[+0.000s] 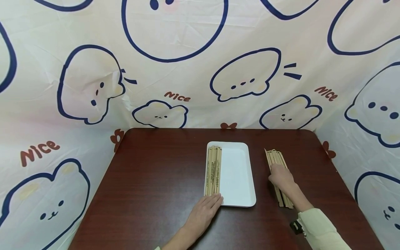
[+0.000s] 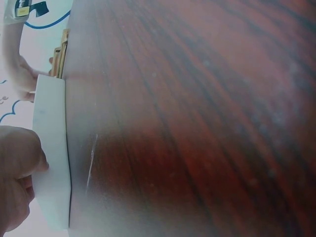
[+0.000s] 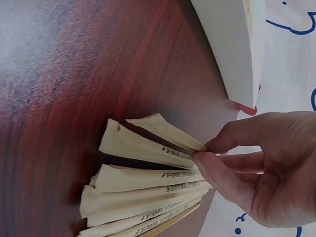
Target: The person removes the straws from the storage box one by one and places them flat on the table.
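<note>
Tray [image 1: 236, 173]: left hand [image 1: 201, 212] on seven-o'clock corner, fingers straight
Packets [image 3: 143, 178]: right hand [image 1: 281, 177] pinching one, at tray's three o'clock

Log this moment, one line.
left hand: touching white rectangular tray | right hand: pinching slim beige paper packet | tray contents: similar packets

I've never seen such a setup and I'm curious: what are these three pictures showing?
There is no machine here, just a person's bare left hand and right hand. The wide picture comes from a camera worn on the head; the other two come from a camera on each wrist. On the dark table lie a white tray, with long paper packets along its left side, and a second bundle to its right. The left hand rests at the tray's near edge. The right hand appears to pinch one packet of the second bundle.
</note>
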The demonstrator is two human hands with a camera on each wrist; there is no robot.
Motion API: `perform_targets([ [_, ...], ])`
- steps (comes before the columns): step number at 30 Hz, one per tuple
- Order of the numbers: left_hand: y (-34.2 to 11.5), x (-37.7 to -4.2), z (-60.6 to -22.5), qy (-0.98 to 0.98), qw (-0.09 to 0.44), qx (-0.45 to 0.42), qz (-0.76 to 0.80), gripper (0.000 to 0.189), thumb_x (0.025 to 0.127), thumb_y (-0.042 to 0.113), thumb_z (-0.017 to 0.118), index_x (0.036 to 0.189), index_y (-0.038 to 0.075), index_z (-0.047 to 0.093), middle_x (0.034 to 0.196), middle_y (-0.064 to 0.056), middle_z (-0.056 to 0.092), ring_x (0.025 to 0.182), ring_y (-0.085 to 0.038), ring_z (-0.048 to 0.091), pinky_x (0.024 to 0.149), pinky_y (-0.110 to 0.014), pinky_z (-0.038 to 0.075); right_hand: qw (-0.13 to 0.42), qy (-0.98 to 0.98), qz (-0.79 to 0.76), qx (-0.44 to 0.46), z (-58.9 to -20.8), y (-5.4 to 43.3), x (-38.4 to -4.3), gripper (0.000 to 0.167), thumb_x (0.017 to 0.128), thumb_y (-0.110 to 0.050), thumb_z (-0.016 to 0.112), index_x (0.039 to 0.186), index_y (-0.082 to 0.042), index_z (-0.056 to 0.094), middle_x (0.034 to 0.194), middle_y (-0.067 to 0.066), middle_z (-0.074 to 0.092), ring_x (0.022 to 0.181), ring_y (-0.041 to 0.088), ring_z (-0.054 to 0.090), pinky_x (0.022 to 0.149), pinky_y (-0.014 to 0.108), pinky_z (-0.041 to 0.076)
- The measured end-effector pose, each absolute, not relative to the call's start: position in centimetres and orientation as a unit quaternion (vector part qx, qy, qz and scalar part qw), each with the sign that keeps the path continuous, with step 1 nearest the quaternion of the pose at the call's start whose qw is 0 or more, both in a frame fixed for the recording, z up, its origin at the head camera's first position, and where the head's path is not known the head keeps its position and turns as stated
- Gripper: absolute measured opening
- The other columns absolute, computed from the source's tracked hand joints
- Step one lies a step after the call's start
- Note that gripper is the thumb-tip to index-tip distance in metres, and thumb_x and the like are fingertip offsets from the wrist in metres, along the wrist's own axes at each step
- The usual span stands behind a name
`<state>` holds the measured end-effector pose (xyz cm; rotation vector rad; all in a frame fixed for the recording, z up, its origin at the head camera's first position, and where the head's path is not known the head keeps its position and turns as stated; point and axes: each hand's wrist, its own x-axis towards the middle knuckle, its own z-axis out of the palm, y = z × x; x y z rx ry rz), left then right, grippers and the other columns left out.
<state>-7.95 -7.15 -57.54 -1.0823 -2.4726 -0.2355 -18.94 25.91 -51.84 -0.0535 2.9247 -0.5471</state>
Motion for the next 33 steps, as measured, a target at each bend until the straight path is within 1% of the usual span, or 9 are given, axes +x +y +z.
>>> perform_targets([
  [3,-7.2,-8.0,-57.6,-0.891,0.215,-0.391,-0.088,0.042,0.087,0.006,0.060,0.128,0.005,0.065,0.132,-0.009,0.064,0.122,-0.020,0.059,0.102,-0.035,0.047,0.078,0.981,-0.178,-0.021,-52.2,26.1,-18.9,0.029,0.077,0.008,0.054,0.060,-0.011,0.041,0.054,0.000,0.038,0.048,0.016,0.036,0.042,0.028,0.031],
  [9,-7.2,-8.0,-57.6,-0.890,0.215,-0.392,-0.090,0.045,0.084,0.004,0.068,0.129,0.005,0.065,0.132,-0.010,0.063,0.122,-0.020,0.059,0.103,-0.035,0.047,0.079,0.982,-0.172,-0.016,-52.8,26.4,-18.8,0.026,0.078,0.008,0.056,0.062,-0.009,0.045,0.057,0.003,0.043,0.048,0.017,0.041,0.041,0.029,0.034],
  [17,-7.2,-7.9,-57.4,-0.893,0.214,-0.389,-0.072,0.049,0.081,0.005,0.073,0.129,0.006,0.065,0.133,-0.008,0.063,0.123,-0.020,0.059,0.103,-0.034,0.046,0.072,0.984,-0.165,-0.021,-53.0,26.6,-18.8,0.013,0.078,0.005,0.057,0.071,-0.004,0.050,0.062,0.007,0.048,0.054,0.022,0.045,0.044,0.034,0.037],
  [26,-7.2,-8.0,-57.5,-0.893,0.211,-0.390,-0.079,0.047,0.083,0.005,0.069,0.130,0.006,0.065,0.133,-0.009,0.063,0.123,-0.020,0.059,0.104,-0.035,0.046,0.071,0.984,-0.163,-0.012,-52.9,26.6,-18.8,0.015,0.077,0.003,0.059,0.069,-0.005,0.049,0.062,0.008,0.050,0.055,0.024,0.047,0.044,0.037,0.039],
  [33,-7.2,-8.0,-57.4,-0.892,0.210,-0.393,-0.079,0.047,0.083,0.005,0.071,0.130,0.006,0.065,0.133,-0.009,0.063,0.123,-0.019,0.059,0.103,-0.034,0.046,0.068,0.984,-0.163,-0.005,-52.5,26.5,-18.5,0.011,0.079,-0.001,0.057,0.073,-0.004,0.048,0.063,0.008,0.047,0.056,0.026,0.046,0.045,0.038,0.037],
])
